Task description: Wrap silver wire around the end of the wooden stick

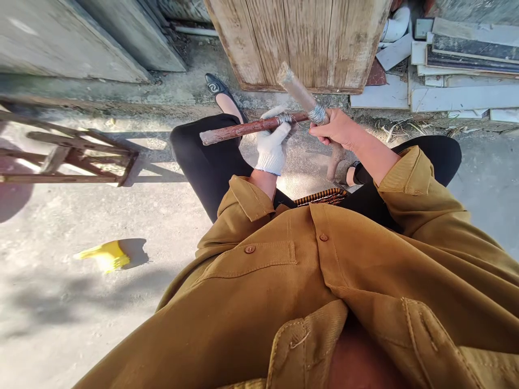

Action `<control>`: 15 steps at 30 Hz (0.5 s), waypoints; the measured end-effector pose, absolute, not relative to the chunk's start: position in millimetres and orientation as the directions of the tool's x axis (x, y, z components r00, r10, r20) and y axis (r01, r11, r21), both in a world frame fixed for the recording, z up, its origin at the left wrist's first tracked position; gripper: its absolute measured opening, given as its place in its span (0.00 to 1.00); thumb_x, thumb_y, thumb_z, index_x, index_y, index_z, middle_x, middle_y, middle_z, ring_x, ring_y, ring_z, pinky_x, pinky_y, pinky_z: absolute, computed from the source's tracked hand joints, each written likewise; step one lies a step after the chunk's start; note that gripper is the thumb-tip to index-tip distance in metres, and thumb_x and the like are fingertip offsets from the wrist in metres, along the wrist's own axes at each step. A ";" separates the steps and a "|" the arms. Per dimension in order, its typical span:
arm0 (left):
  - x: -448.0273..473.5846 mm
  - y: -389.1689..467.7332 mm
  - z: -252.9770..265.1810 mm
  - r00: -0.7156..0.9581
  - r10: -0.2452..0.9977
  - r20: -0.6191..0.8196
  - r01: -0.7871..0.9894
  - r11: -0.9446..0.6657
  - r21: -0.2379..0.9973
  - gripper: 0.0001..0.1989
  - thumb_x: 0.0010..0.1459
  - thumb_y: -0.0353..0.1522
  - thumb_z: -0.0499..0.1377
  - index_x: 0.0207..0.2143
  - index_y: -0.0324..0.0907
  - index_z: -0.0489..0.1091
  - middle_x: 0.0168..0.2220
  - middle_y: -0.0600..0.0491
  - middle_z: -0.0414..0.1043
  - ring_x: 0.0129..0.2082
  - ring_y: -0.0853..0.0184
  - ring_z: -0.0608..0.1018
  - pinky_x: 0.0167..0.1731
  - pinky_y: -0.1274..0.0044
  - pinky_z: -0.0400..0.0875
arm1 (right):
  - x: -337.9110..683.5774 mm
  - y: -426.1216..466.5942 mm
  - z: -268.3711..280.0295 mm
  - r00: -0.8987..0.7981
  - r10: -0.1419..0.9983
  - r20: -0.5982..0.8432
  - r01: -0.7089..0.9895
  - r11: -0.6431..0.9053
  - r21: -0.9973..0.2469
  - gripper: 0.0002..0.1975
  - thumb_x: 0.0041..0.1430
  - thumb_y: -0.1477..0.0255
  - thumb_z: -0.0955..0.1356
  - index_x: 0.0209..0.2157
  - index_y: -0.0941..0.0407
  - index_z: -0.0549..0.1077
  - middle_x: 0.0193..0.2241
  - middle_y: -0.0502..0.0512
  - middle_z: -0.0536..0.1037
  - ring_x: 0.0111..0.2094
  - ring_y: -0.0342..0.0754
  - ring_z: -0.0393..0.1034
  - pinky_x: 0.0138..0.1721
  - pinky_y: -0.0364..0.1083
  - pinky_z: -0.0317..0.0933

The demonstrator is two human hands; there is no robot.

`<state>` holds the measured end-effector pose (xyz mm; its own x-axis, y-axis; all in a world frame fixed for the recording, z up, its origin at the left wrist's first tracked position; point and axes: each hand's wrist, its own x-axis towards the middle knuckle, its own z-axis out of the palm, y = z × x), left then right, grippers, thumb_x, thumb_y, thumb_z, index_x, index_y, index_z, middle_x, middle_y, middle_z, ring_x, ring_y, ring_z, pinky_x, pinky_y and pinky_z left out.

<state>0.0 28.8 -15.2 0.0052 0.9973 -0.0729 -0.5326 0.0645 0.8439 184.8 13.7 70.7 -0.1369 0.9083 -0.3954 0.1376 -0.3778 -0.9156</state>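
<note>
My left hand [271, 143], in a white knitted glove, is closed around a reddish-brown wooden stick [235, 130] lying nearly level above my knees. Thin wire [284, 118] is wound round this stick beside the glove. The bare right hand [335, 128] grips a paler, tilted wooden stick [299, 92], just below a thick winding of silvery wire [317, 114]. At that winding the right end of the brown stick meets the pale one; whether they are joined is hidden. A curved wooden piece [334, 161] shows below my right hand, its connection unclear.
A wooden panel [300, 43] stands ahead, with stacked boards and tiles [466, 65] to its right. At left is a wooden ladder-like frame [60, 156]. Something yellow [107, 255], perhaps a glove, lies on the concrete floor [162, 227]. A woven seat edge [320, 196] shows between my legs.
</note>
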 end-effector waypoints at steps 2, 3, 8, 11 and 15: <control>-0.9 29.7 -15.2 -0.025 0.997 -0.069 -0.562 0.043 0.826 0.21 0.58 0.36 0.73 0.53 0.49 0.76 0.48 0.50 0.79 0.50 0.60 0.84 0.53 0.68 0.83 | 181.1 13.1 66.0 -0.125 0.906 -0.404 0.144 -0.386 -0.911 0.19 0.50 0.83 0.78 0.32 0.51 0.67 0.21 0.45 0.65 0.20 0.42 0.58 0.21 0.44 0.66; -1.5 30.5 -15.7 -0.041 0.995 -0.093 -0.564 0.054 0.824 0.21 0.61 0.37 0.72 0.56 0.50 0.75 0.50 0.50 0.79 0.54 0.59 0.84 0.55 0.67 0.83 | 179.9 13.2 63.7 -0.123 0.907 -0.402 0.140 -0.385 -0.912 0.20 0.49 0.83 0.78 0.32 0.51 0.67 0.21 0.44 0.64 0.20 0.42 0.57 0.20 0.43 0.65; -3.7 34.0 -17.6 -0.030 0.977 -0.212 -0.611 0.150 0.778 0.16 0.74 0.40 0.61 0.61 0.51 0.73 0.56 0.50 0.80 0.61 0.59 0.83 0.56 0.69 0.83 | 181.1 17.9 53.1 -0.113 0.918 -0.380 0.128 -0.366 -0.922 0.21 0.50 0.82 0.79 0.32 0.51 0.65 0.22 0.44 0.64 0.21 0.41 0.57 0.18 0.42 0.61; -3.4 34.2 -15.7 -0.007 0.972 -0.233 -0.646 0.174 0.744 0.13 0.79 0.37 0.55 0.58 0.47 0.73 0.55 0.49 0.80 0.56 0.64 0.84 0.55 0.72 0.83 | 183.7 20.2 49.3 -0.051 0.933 -0.356 0.170 -0.343 -0.924 0.20 0.51 0.82 0.79 0.32 0.52 0.66 0.24 0.46 0.65 0.23 0.42 0.60 0.21 0.43 0.64; -0.9 34.2 -13.8 -0.009 0.978 -0.209 -0.668 0.149 0.729 0.09 0.74 0.31 0.59 0.54 0.45 0.74 0.49 0.51 0.78 0.45 0.69 0.84 0.53 0.73 0.82 | 187.1 18.4 59.1 -0.052 0.953 -0.297 0.202 -0.282 -0.938 0.18 0.54 0.79 0.79 0.34 0.52 0.68 0.24 0.46 0.65 0.25 0.44 0.63 0.26 0.46 0.70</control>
